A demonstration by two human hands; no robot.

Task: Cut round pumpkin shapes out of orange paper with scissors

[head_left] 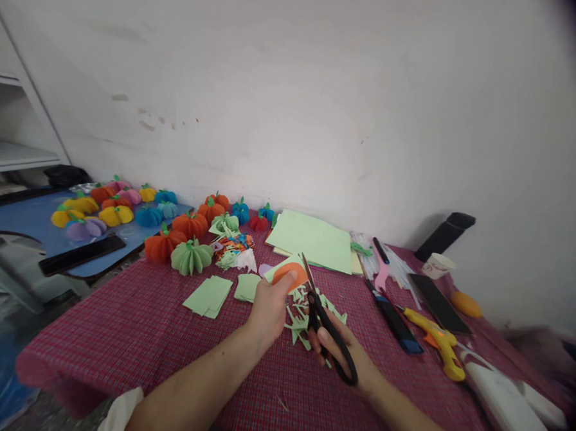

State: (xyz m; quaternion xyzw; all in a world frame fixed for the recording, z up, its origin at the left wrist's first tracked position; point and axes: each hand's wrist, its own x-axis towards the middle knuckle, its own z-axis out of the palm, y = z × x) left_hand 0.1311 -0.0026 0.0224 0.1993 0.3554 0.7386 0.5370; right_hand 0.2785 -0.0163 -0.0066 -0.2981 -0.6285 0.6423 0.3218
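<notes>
One red checked cloth (241,380) covers the table, with large pale green sheets (310,239) lying on it near the wall. The right hand (328,341) has its fingers around the handles of black scissors (315,304), blades upward. Beside their blades, the left hand (270,304) pinches a smaller pale green piece (278,266) with an orange piece (300,275) on top, held above the cloth. Thin green scraps (299,322) lie below.

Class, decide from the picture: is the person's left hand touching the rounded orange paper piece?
Touching. The head view shows the left hand gripping the rounded orange paper piece, its thumb lying on the orange face.
</notes>
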